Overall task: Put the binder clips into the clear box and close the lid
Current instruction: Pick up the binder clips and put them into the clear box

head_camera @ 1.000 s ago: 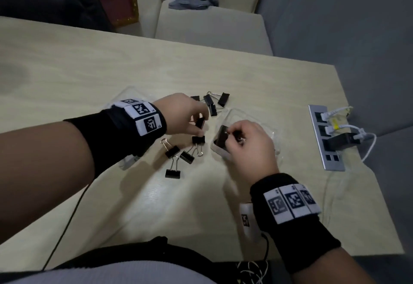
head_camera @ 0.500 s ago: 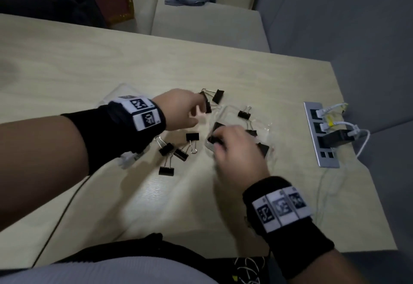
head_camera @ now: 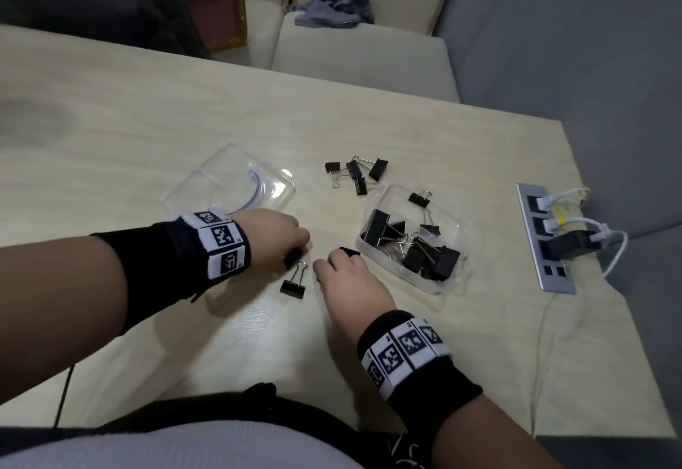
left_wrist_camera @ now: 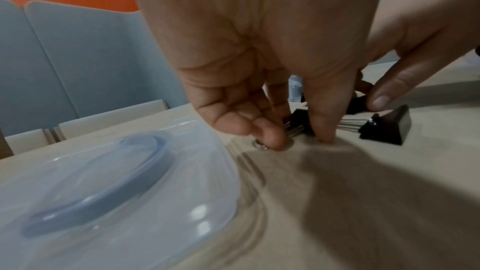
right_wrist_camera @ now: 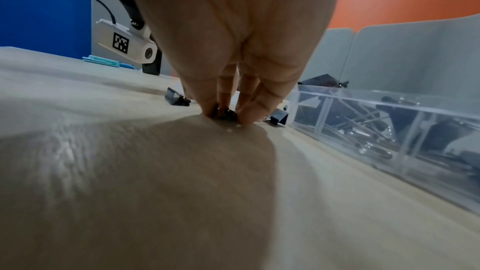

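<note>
The clear box (head_camera: 452, 221) stands open at the right with several black binder clips in it. Its clear lid (head_camera: 228, 180) lies apart at the left. My left hand (head_camera: 299, 252) is down on the table and pinches a binder clip (head_camera: 293, 258) between thumb and fingers, as the left wrist view shows (left_wrist_camera: 298, 120). My right hand (head_camera: 339, 256), just left of the box, pinches another small clip (head_camera: 348, 251), seen on the table under its fingertips (right_wrist_camera: 224, 113). One loose clip (head_camera: 293, 284) lies between the hands. Several more clips (head_camera: 354, 173) lie beyond the box.
A grey power strip (head_camera: 542, 236) with white cables and a black plug is set into the table at the right. The table's right edge is just past it. A black cable hangs off the near left edge. Chairs stand beyond the far edge.
Both hands have come back towards me. The right hand left the box and went down to a clip on the table. The left hand moved from the far clips to the near ones.
</note>
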Action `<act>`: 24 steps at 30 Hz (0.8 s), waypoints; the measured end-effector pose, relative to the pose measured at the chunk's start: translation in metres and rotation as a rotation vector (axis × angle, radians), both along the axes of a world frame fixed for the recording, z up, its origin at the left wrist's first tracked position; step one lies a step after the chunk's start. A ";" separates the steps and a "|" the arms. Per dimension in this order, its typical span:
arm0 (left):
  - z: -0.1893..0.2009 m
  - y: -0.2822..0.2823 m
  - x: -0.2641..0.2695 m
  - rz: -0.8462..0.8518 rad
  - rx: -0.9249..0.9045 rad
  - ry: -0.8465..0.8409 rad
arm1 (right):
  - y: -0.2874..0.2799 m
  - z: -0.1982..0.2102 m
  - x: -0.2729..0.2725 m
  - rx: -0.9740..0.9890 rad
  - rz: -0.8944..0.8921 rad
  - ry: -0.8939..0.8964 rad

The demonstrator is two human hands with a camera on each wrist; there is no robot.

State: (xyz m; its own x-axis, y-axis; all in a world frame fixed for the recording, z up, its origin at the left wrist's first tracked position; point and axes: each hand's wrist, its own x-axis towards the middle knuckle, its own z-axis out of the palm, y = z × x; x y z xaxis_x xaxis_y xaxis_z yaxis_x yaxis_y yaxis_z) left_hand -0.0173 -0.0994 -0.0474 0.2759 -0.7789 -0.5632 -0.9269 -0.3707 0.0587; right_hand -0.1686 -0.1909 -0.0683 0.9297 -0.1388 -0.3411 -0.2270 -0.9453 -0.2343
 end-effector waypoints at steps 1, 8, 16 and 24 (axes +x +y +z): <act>0.001 -0.001 0.000 0.002 -0.003 -0.008 | -0.001 0.000 0.000 0.004 -0.012 0.020; 0.019 -0.017 0.010 0.091 -0.153 -0.023 | -0.004 -0.007 -0.005 0.046 -0.122 -0.135; 0.042 -0.087 0.003 0.140 -0.547 0.119 | -0.043 0.030 -0.025 0.236 -0.449 -0.567; 0.024 -0.119 -0.005 0.164 -0.533 0.160 | -0.126 0.040 -0.018 0.022 -0.652 -0.407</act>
State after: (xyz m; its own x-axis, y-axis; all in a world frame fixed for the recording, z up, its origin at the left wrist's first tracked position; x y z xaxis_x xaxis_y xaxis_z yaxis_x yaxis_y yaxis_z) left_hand -0.0225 -0.2186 -0.0236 0.3609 -0.9205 -0.1497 -0.8239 -0.3900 0.4112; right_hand -0.1865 -0.3169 -0.0280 0.7150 -0.6992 0.0017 -0.6287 -0.6439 -0.4360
